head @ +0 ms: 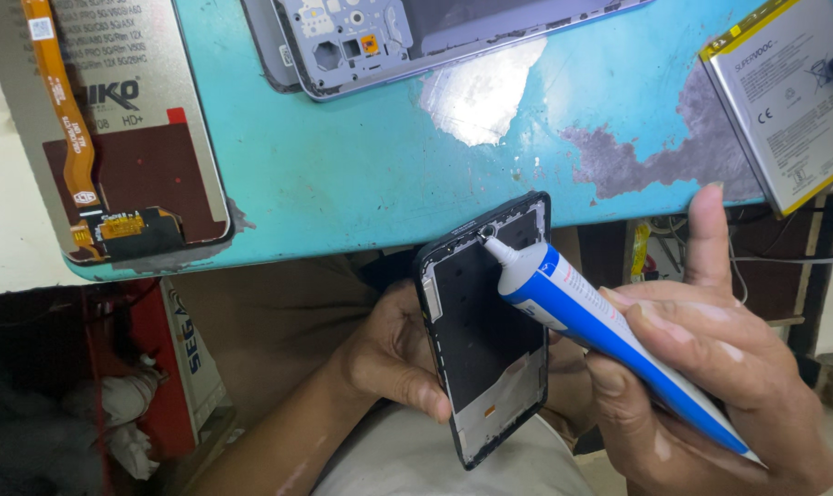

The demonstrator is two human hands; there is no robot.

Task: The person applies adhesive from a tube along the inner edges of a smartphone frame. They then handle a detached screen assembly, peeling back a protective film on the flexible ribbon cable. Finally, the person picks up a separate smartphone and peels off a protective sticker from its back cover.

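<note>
While left hand [393, 354] grips black phone frame [486, 323] by its side, tilted up below teal table [343, 174] front edge, right hand [710, 367] clamps blue-white glue tube [600, 321], nozzle touching frame's top corner. Steady angle, guessing. Battery [784, 101] at table's right edge, display panel [113, 119] at left corner.

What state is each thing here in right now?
Phone frame: bare inside, tilted, held by the left hand.
Glue tube: uncapped, gripped by the right hand, nozzle on the frame's upper edge.
Replacement screen: face down on the table.
Battery: lying loose.
Phone body: opened.
</note>
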